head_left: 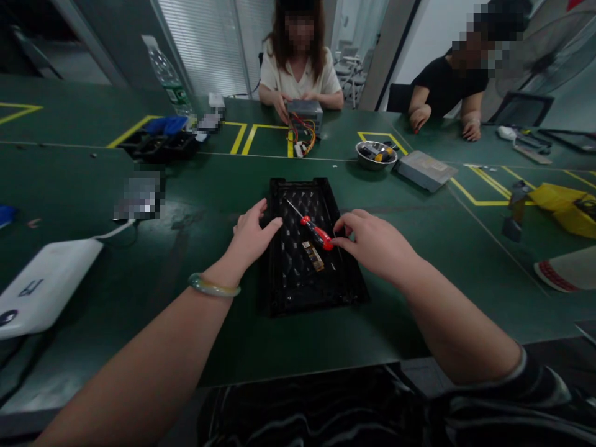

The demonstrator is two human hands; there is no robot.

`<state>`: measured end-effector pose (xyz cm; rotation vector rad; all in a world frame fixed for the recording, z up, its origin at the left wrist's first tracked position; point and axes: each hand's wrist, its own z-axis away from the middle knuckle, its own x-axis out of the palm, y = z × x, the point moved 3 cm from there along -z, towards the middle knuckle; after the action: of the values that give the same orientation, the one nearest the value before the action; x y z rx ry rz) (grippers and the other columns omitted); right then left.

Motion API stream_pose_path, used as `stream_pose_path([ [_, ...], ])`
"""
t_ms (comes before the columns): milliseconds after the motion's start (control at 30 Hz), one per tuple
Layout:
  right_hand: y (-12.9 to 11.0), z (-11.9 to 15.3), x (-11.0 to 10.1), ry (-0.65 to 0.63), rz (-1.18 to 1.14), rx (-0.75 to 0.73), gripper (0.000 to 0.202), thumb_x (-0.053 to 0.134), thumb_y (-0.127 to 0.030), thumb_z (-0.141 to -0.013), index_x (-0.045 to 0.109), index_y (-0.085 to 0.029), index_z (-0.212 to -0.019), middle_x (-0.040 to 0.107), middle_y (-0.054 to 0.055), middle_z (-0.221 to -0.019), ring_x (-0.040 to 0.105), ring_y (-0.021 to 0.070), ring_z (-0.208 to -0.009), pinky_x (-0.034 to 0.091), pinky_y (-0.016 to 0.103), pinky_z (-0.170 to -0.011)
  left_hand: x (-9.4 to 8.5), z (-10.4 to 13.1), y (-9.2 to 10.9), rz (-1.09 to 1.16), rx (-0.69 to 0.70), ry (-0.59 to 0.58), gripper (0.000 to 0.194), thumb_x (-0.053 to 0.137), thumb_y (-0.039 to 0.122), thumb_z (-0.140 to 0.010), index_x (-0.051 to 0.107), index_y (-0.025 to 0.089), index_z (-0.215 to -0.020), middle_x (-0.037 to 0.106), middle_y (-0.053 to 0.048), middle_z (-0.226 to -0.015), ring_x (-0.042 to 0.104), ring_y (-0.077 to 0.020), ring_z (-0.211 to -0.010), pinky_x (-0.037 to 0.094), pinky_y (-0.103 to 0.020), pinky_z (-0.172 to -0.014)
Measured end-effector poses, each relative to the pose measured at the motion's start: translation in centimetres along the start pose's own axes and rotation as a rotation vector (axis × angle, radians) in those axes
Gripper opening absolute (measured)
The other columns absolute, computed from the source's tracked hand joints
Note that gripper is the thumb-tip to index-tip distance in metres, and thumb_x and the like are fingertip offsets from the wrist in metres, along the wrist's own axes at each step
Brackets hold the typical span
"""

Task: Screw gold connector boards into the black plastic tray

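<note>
In front of me on the table lies a black plastic tray-like housing (307,292) with a patterned floor. A red-and-black screwdriver (318,233) rests inside it, its shaft pointing to the far left. Below the screwdriver is a small circuit board strip (313,256). My left hand (251,236) is at the housing's left rim, thumb and fingers apart, holding nothing. Over the right rim, my right hand (365,239) has thumb and index finger pinched together right by the end of the screwdriver handle. What sits between those fingertips is too small to make out.
Further back are a metal bowl (376,162) of parts, a flat grey metal box (426,171) and a black parts tray (161,146). A white power bank (49,282) lies left, a paper cup (568,270) right. Opposite, one person handles a power supply (305,112); another person (449,84) sits further right.
</note>
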<state>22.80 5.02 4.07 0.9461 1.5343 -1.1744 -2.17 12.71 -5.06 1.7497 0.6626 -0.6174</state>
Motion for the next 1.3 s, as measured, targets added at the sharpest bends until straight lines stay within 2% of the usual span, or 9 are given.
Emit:
stream_pose_path([
  [100, -0.4, -1.3, 1.8, 0.064, 0.053, -0.081, 0.051, 0.065, -0.051, -0.095, 0.064, -0.015, -0.131, 0.067, 0.014, -0.122, 0.06, 0.0319, -0.113, 0.046, 0.044, -0.098, -1.4, 0.8, 1.9, -0.029, 0.03, 0.15, 0.053, 0.068, 0.039, -0.089, 0.056, 0.017, -0.136, 0.064, -0.013, -0.135, 0.058, -0.0303, -0.122, 0.042, -0.051, -0.107],
  [167, -0.3, -1.8, 3.6, 0.048, 0.058, -0.134, 0.066, 0.065, -0.058, -0.093, 0.057, -0.017, -0.145, 0.067, 0.014, -0.125, 0.057, 0.0351, -0.117, 0.044, 0.048, -0.101, -2.6, 1.5, 3.6, -0.093, 0.12, 0.134, 0.032, 0.065, 0.038, -0.091, 0.063, 0.02, -0.117, 0.067, -0.009, -0.123, 0.058, -0.0284, -0.115, 0.042, -0.047, -0.1],
  [200, -0.1, -2.0, 4.4, 0.034, 0.052, -0.146, 0.068, 0.065, -0.06, -0.093, 0.054, -0.022, -0.149, 0.067, 0.013, -0.124, 0.057, 0.0353, -0.116, 0.044, 0.048, -0.099, -3.1, 2.0, 4.7, -0.151, 0.195, 0.058, 0.021, 0.061, 0.039, -0.094, 0.067, 0.021, -0.103, 0.068, -0.007, -0.114, 0.058, -0.0279, -0.113, 0.04, -0.046, -0.097],
  [367, 0.5, -1.9, 5.8, 0.048, 0.002, -0.118, 0.05, 0.06, -0.048, -0.099, 0.056, -0.038, -0.148, 0.066, 0.008, -0.112, 0.059, 0.0293, -0.108, 0.04, 0.043, -0.093, -4.5, 5.4, 9.2, -0.379, 0.59, -0.46, 0.035, 0.056, 0.043, -0.098, 0.063, 0.022, -0.072, 0.063, 0.0, -0.074, 0.056, -0.0208, -0.079, 0.032, -0.042, -0.079],
  [533, 0.5, -1.4, 5.3, 0.085, -0.067, -0.095, 0.043, 0.056, -0.036, -0.102, 0.059, -0.036, -0.145, 0.066, 0.006, -0.108, 0.061, 0.0237, -0.103, 0.04, 0.038, -0.092, -4.6, 8.6, 10.7, -0.481, 0.625, -0.639, 0.023, 0.064, 0.036, -0.093, 0.066, 0.022, -0.076, 0.064, -0.002, -0.081, 0.057, -0.024, -0.085, 0.032, -0.043, -0.08],
  [833, 2.2, -1.6, 5.3, 0.386, -0.805, 0.019, 0.03, 0.057, -0.036, -0.099, 0.069, -0.024, -0.123, 0.07, 0.005, -0.116, 0.064, 0.0189, -0.106, 0.048, 0.035, -0.101, -4.4, 8.7, 9.5, -0.533, 0.615, -0.646, 0.023, 0.073, 0.043, -0.088, 0.071, 0.024, -0.074, 0.064, -0.002, -0.084, 0.058, -0.0253, -0.087, 0.032, -0.044, -0.079],
  [967, 3.5, -2.2, 5.7, 0.476, -1.041, 0.151, 0.034, 0.061, -0.048, -0.094, 0.068, -0.023, -0.116, 0.069, 0.002, -0.096, 0.059, 0.0145, -0.076, 0.053, 0.031, -0.076, -3.9, 8.5, 9.4, -0.494, 0.608, -0.664, 0.025, 0.069, 0.039, -0.089, 0.069, 0.024, -0.07, 0.063, -0.003, -0.08, 0.057, -0.0238, -0.084, 0.033, -0.044, -0.078],
  [1100, 4.1, -2.3, 5.7, 0.566, -1.074, 0.179, 0.037, 0.059, -0.055, -0.093, 0.066, -0.023, -0.109, 0.065, 0.001, -0.093, 0.052, 0.0109, -0.065, 0.05, 0.029, -0.066, -3.7, 8.2, 10.1, -0.448, 0.633, -0.636, 0.021, 0.064, 0.028, -0.085, 0.063, 0.023, -0.065, 0.061, -0.002, -0.076, 0.055, -0.0216, -0.081, 0.033, -0.044, -0.078],
  [1300, 4.9, -1.5, 3.7, 0.826, -1.192, 0.206, 0.034, 0.054, -0.056, -0.093, 0.059, -0.023, -0.088, 0.065, 0.001, -0.09, 0.051, 0.0086, -0.056, 0.044, 0.026, -0.05, -3.9, 5.7, 8.7, -0.468, 0.556, -0.391, 0.025, 0.062, 0.04, -0.092, 0.066, 0.023, -0.074, 0.064, -0.003, -0.082, 0.056, -0.0239, -0.084, 0.034, -0.042, -0.076],
])
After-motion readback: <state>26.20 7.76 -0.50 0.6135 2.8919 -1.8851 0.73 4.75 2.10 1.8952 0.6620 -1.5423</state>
